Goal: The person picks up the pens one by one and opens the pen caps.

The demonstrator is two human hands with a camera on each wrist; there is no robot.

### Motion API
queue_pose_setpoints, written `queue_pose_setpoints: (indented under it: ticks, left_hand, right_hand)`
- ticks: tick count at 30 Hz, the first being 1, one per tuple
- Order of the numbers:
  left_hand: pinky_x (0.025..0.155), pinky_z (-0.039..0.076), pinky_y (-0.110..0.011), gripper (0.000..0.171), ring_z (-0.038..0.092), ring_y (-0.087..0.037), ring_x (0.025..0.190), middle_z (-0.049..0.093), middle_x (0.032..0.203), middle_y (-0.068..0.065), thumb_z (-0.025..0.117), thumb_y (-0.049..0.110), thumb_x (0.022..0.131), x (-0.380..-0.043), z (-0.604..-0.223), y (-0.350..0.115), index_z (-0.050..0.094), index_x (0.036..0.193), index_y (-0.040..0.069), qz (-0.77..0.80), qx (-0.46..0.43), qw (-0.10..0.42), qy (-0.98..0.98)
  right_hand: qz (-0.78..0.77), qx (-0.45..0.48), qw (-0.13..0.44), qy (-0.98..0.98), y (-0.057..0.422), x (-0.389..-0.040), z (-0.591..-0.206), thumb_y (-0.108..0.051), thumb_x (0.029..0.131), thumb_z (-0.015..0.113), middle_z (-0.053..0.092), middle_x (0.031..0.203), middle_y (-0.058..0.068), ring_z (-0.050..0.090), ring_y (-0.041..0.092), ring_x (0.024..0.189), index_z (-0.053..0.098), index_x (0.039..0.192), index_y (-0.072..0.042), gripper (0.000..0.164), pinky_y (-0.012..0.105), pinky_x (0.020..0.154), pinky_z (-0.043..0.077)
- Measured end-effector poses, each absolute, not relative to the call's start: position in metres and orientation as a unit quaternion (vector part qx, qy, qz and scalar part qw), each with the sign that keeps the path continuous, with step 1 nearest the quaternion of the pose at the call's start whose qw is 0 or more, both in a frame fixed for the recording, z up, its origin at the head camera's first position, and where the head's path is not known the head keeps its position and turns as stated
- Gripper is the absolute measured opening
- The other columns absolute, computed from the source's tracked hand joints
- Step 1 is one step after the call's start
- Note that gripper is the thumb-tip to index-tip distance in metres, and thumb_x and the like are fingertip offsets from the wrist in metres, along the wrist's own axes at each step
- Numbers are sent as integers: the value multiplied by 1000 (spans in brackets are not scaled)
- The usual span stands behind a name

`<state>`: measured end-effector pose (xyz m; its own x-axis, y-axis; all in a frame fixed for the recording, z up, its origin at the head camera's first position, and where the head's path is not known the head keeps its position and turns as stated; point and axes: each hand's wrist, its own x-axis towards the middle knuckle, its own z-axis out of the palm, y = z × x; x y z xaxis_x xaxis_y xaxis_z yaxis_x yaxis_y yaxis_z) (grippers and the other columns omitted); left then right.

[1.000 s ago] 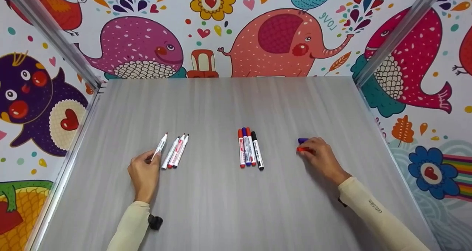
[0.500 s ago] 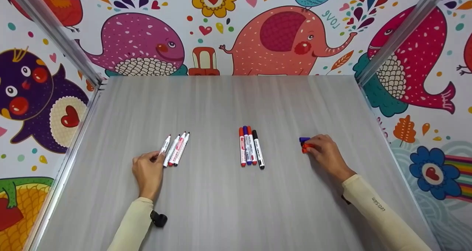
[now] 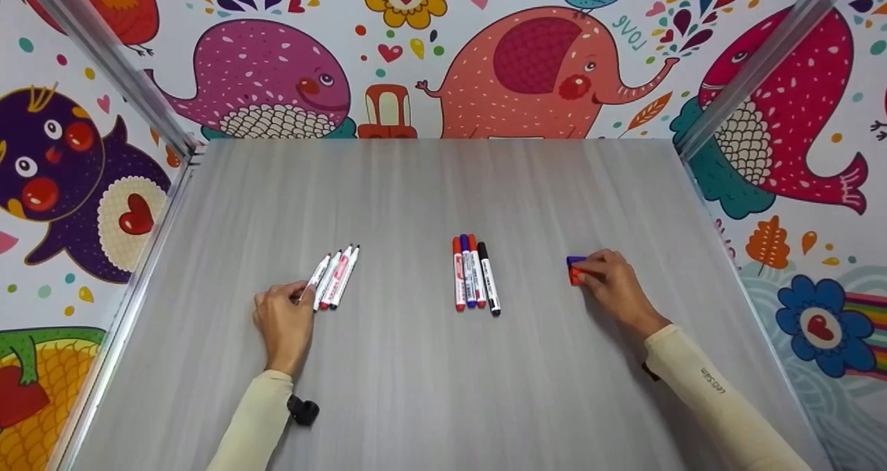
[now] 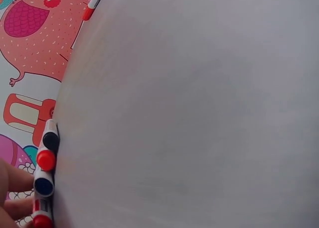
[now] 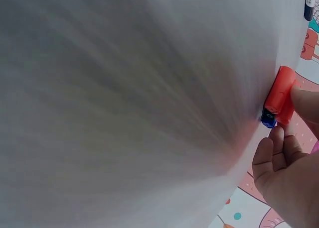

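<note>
My left hand (image 3: pixel 284 322) pinches an uncapped white marker (image 3: pixel 319 270) near its lower end, at the left end of a row of uncapped markers (image 3: pixel 339 280). In the left wrist view its fingers (image 4: pixel 15 208) sit at the left edge, by a marker with a red end (image 4: pixel 43 221). On the right, my right hand (image 3: pixel 617 284) holds red marker caps (image 3: pixel 575 275) between thumb and fingers, and a blue cap (image 3: pixel 574 259) lies against them. The right wrist view has the thumb on a red cap (image 5: pixel 280 91); other caps may be hidden behind.
Several capped markers (image 3: pixel 474 273), with red, blue and black caps, lie side by side mid-table. The grey table (image 3: pixel 416 374) ends at a wall (image 3: pixel 388 48) with cartoon animals. Metal posts (image 3: pixel 111 69) stand at its back corners.
My left hand has brought its marker rightward against the other uncapped ones. My right hand has drawn the red caps close to the blue cap, so they sit more neatly together.
</note>
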<state>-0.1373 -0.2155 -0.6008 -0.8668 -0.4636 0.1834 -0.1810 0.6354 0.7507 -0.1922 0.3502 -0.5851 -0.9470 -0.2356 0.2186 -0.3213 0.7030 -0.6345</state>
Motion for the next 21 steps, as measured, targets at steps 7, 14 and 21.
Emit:
queue_pose_setpoints:
  ticks: [7,14,21]
  left_hand:
    - [92,36,-58,22,57,-42,104,76,102,-25,76,11,98,-135,-598,-213,82,109,-7,-382,180,175,-889]
    - [93,36,-58,22,56,-41,106,75,104,-26,73,9,100,-132,-597,-212,81,112,-9,-390,174,170,-888]
    - [93,35,-55,24,55,-39,104,74,107,-26,71,8,102,-131,-597,-213,80,115,-9,-394,176,161,-888]
  right_hand:
    - [352,152,53,-922,351,-192,-585,8,96,79,70,114,18,61,33,110,81,121,5,25,34,93,47]
    - [355,147,45,-922,351,-191,-585,9,97,77,69,116,20,61,37,112,80,121,6,24,40,94,48]
    - [362,137,33,-922,351,-191,-586,8,99,75,69,120,20,60,38,116,80,122,5,23,48,98,48]
